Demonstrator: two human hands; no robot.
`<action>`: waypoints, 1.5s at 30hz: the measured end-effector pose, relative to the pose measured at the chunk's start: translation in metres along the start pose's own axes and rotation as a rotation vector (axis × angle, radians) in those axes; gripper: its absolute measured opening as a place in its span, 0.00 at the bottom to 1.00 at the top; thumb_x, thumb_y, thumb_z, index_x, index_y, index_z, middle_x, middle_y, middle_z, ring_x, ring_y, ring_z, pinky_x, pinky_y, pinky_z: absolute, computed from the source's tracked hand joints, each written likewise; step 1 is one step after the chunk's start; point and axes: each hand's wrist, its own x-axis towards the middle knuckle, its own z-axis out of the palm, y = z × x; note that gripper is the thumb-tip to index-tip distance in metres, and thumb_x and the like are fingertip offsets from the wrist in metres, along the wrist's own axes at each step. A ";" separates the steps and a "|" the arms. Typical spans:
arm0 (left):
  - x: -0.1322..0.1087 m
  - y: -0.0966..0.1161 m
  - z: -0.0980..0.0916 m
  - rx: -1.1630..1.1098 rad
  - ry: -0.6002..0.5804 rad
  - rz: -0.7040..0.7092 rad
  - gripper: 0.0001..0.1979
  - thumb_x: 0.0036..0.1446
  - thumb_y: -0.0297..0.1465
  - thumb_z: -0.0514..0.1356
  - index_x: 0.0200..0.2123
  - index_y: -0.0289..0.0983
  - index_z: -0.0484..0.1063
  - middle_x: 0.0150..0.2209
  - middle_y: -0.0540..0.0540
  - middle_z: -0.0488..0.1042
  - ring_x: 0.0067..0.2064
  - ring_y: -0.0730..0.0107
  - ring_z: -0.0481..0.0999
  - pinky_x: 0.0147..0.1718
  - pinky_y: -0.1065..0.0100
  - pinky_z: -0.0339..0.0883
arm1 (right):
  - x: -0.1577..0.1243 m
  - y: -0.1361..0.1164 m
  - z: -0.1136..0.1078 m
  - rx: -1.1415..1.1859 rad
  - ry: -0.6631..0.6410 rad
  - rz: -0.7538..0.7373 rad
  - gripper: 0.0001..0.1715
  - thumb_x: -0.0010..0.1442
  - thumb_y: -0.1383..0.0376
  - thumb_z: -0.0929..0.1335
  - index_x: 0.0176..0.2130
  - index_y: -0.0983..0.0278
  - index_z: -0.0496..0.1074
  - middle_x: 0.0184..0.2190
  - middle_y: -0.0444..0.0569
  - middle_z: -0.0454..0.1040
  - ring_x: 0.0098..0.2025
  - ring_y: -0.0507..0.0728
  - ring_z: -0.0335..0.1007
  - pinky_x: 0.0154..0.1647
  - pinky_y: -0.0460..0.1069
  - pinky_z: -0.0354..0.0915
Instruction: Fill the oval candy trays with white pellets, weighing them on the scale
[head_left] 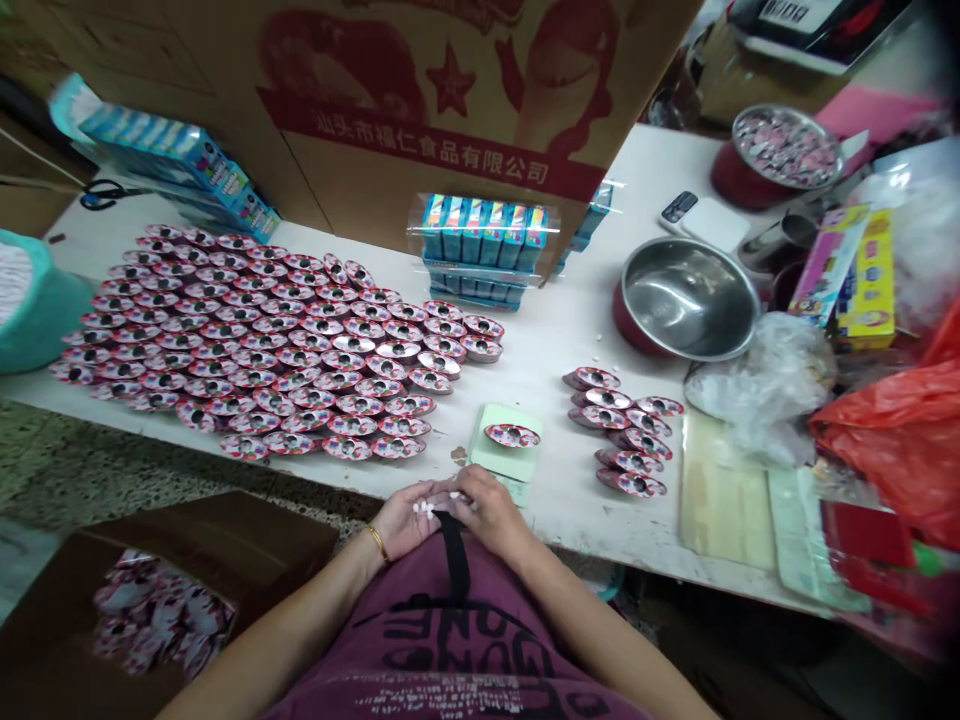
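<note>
My left hand (pixel 405 518) is turned palm up and cupped, with several small white pieces (pixel 424 508) in it. My right hand (pixel 489 508) is bent over it, its fingers curled around a white piece near the left fingertips. Just beyond my hands lies a pale green scale (pixel 481 462). On the scale rests one small red-and-white printed packet (pixel 513 436), with an oval top. A large block of similar packets (pixel 300 345) stands in rows to the left. A smaller group of them (pixel 631 443) is on the right.
A tall cardboard box (pixel 337 180) stands behind the rows, with wrapped blue packs (pixel 484 240) before it. At right are a steel bowl (pixel 690 300), a filled bowl (pixel 787 150) and plastic bags (pixel 900 430). A teal-lined container (pixel 52 310) sits left; an open carton (pixel 247 540) is below.
</note>
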 end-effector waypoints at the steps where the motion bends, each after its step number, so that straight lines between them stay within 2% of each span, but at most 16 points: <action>1: 0.001 0.001 0.001 0.005 -0.006 -0.001 0.12 0.51 0.28 0.52 0.35 0.26 0.68 0.35 0.38 0.73 0.38 0.66 0.71 0.41 0.66 0.61 | -0.002 0.005 -0.010 0.012 0.077 0.028 0.08 0.50 0.72 0.61 0.33 0.63 0.65 0.30 0.46 0.63 0.32 0.50 0.60 0.32 0.44 0.60; 4: 0.003 0.003 0.003 0.022 -0.004 -0.002 0.14 0.51 0.28 0.52 0.38 0.25 0.68 0.41 0.36 0.71 0.42 0.63 0.70 0.43 0.65 0.60 | -0.002 0.021 -0.042 -0.036 0.269 0.103 0.09 0.50 0.72 0.60 0.33 0.63 0.65 0.30 0.46 0.64 0.27 0.49 0.60 0.29 0.44 0.60; 7: 0.005 0.003 0.006 0.019 0.001 0.007 0.14 0.51 0.29 0.52 0.38 0.26 0.68 0.41 0.36 0.71 0.42 0.64 0.70 0.43 0.65 0.60 | 0.004 0.037 -0.063 -0.146 0.322 0.131 0.09 0.50 0.71 0.60 0.32 0.63 0.66 0.30 0.46 0.64 0.26 0.48 0.60 0.29 0.44 0.60; 14: 0.006 -0.001 0.012 0.017 0.018 0.002 0.13 0.50 0.29 0.53 0.37 0.26 0.69 0.40 0.36 0.71 0.41 0.64 0.71 0.43 0.66 0.60 | 0.014 0.054 -0.062 -0.289 0.312 0.145 0.11 0.53 0.69 0.60 0.37 0.62 0.67 0.32 0.48 0.67 0.36 0.53 0.63 0.37 0.48 0.61; 19: 0.007 -0.003 0.011 0.024 0.006 -0.007 0.13 0.50 0.29 0.53 0.38 0.26 0.68 0.40 0.36 0.71 0.40 0.64 0.71 0.43 0.64 0.60 | 0.010 0.049 -0.070 -0.149 0.384 0.142 0.08 0.54 0.67 0.60 0.33 0.62 0.68 0.31 0.47 0.68 0.36 0.52 0.64 0.38 0.48 0.61; 22: 0.006 -0.001 0.010 0.031 0.014 -0.005 0.13 0.50 0.28 0.53 0.37 0.26 0.69 0.38 0.36 0.72 0.38 0.65 0.72 0.40 0.66 0.61 | 0.005 0.044 -0.075 -0.041 0.485 0.216 0.08 0.54 0.65 0.61 0.33 0.62 0.68 0.30 0.47 0.68 0.34 0.52 0.64 0.35 0.47 0.62; 24: 0.006 0.001 0.010 0.038 0.021 -0.002 0.12 0.50 0.28 0.53 0.37 0.26 0.69 0.37 0.36 0.72 0.37 0.66 0.72 0.38 0.67 0.62 | 0.002 0.038 -0.069 0.042 0.517 0.264 0.08 0.53 0.64 0.61 0.33 0.62 0.68 0.31 0.47 0.68 0.35 0.52 0.64 0.34 0.47 0.62; 26: 0.007 0.001 0.010 0.054 0.033 -0.009 0.12 0.51 0.28 0.52 0.37 0.26 0.69 0.36 0.36 0.72 0.36 0.66 0.72 0.37 0.67 0.62 | 0.000 0.028 -0.053 0.130 0.480 0.266 0.08 0.53 0.64 0.61 0.33 0.62 0.68 0.32 0.47 0.68 0.37 0.52 0.64 0.35 0.47 0.63; 30: 0.009 -0.003 0.007 0.078 0.025 -0.031 0.13 0.51 0.30 0.53 0.36 0.27 0.69 0.32 0.39 0.73 0.33 0.67 0.72 0.36 0.67 0.62 | -0.005 0.008 -0.012 0.238 0.232 0.163 0.10 0.52 0.66 0.62 0.36 0.61 0.69 0.36 0.48 0.68 0.38 0.52 0.65 0.37 0.48 0.64; 32: 0.008 -0.004 0.002 0.095 0.035 -0.035 0.12 0.51 0.30 0.53 0.35 0.27 0.69 0.29 0.41 0.73 0.31 0.70 0.72 0.34 0.69 0.63 | -0.012 0.006 -0.004 0.205 0.169 0.126 0.12 0.53 0.66 0.62 0.39 0.60 0.69 0.39 0.49 0.67 0.40 0.53 0.64 0.39 0.49 0.63; 34: 0.005 -0.002 -0.005 0.120 0.074 -0.027 0.11 0.49 0.28 0.55 0.35 0.28 0.69 0.29 0.42 0.73 0.29 0.72 0.72 0.31 0.71 0.63 | -0.023 0.015 -0.011 0.115 0.255 0.152 0.12 0.54 0.66 0.61 0.40 0.60 0.68 0.40 0.50 0.66 0.42 0.53 0.63 0.41 0.50 0.63; 36: 0.001 0.002 -0.012 0.141 0.110 0.001 0.11 0.47 0.24 0.56 0.37 0.28 0.68 0.30 0.42 0.72 0.28 0.74 0.71 0.29 0.74 0.64 | -0.033 0.032 -0.030 0.002 0.408 0.224 0.13 0.55 0.65 0.60 0.40 0.61 0.67 0.39 0.51 0.66 0.41 0.54 0.62 0.38 0.50 0.64; 38: -0.002 0.006 -0.018 0.155 0.133 0.047 0.13 0.45 0.20 0.57 0.38 0.28 0.68 0.31 0.43 0.72 0.28 0.77 0.71 0.27 0.77 0.63 | -0.040 0.051 -0.052 -0.115 0.495 0.284 0.15 0.54 0.64 0.60 0.43 0.61 0.65 0.41 0.52 0.64 0.42 0.55 0.61 0.35 0.50 0.65; 41: -0.003 0.010 -0.023 0.192 0.184 0.095 0.13 0.44 0.18 0.58 0.37 0.28 0.68 0.31 0.42 0.72 0.27 0.79 0.71 0.26 0.80 0.63 | -0.038 0.071 -0.074 -0.258 0.476 0.286 0.21 0.52 0.61 0.62 0.48 0.61 0.61 0.45 0.52 0.61 0.47 0.57 0.57 0.39 0.52 0.64; 45: -0.001 0.009 -0.026 0.215 0.231 0.115 0.11 0.45 0.22 0.59 0.36 0.30 0.68 0.28 0.44 0.72 0.24 0.81 0.69 0.22 0.81 0.62 | -0.025 0.076 -0.081 -0.326 0.429 0.242 0.25 0.52 0.60 0.63 0.50 0.60 0.58 0.47 0.52 0.59 0.49 0.58 0.55 0.45 0.55 0.60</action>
